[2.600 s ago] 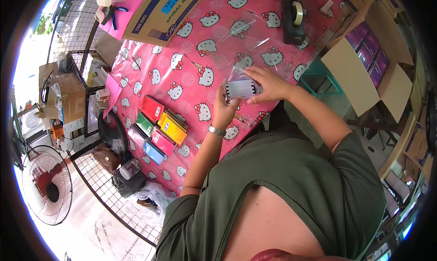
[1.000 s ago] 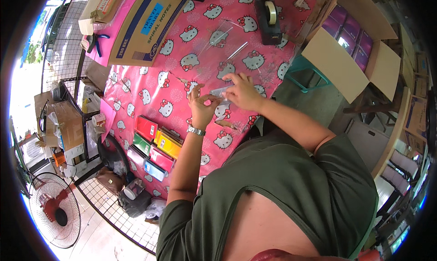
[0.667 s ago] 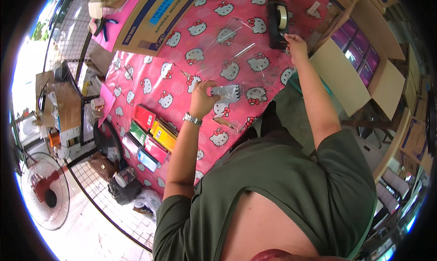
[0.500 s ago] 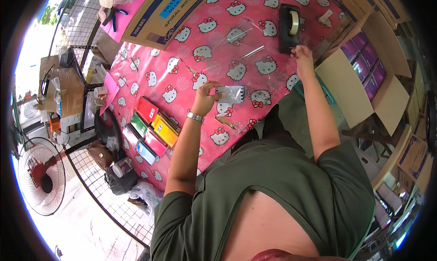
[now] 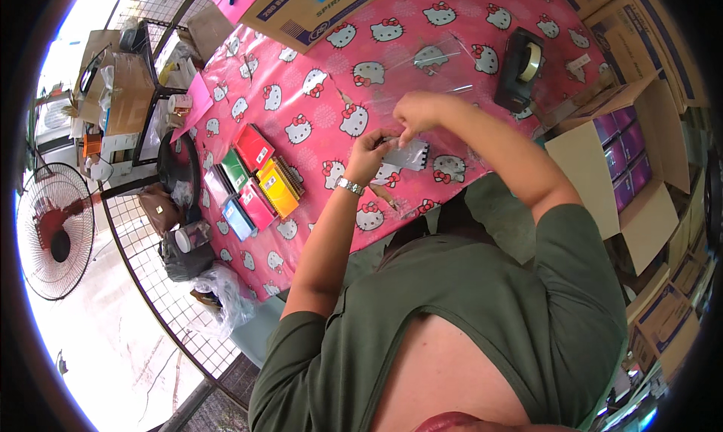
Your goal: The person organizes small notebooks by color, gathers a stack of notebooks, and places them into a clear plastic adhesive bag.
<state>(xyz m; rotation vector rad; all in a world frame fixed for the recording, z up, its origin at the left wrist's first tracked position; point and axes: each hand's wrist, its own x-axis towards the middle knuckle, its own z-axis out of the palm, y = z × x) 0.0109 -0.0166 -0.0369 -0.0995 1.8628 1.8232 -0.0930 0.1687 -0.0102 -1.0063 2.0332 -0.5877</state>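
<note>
A small spiral notepad [image 5: 410,155] in a clear wrapper lies near the table's front edge, its black coil facing right. My left hand [image 5: 367,157], with a watch at its wrist, pinches the pad's left end between thumb and fingers. Over the pad's upper left edge is my right hand [image 5: 419,114], its fingers closed and pointing down at the wrapper. What those fingers hold, if anything, is too small to make out. Beyond the right hand stands a black tape dispenser [image 5: 516,82] with a roll of tape. Clear plastic sleeves [image 5: 433,70] lie on the pink tablecloth.
To the left sit several colored spiral notebooks, including a yellow one [image 5: 278,193] and a red one [image 5: 254,147]. A cardboard carton [image 5: 316,18] stands at the back left. An open box [image 5: 586,168] holding purple packs is at the right. A fan [image 5: 56,232] stands far left.
My right hand has come from the tape dispenser leftward to the notepad, next to my left hand. The left hand still pinches the pad. The view has shifted a little.
</note>
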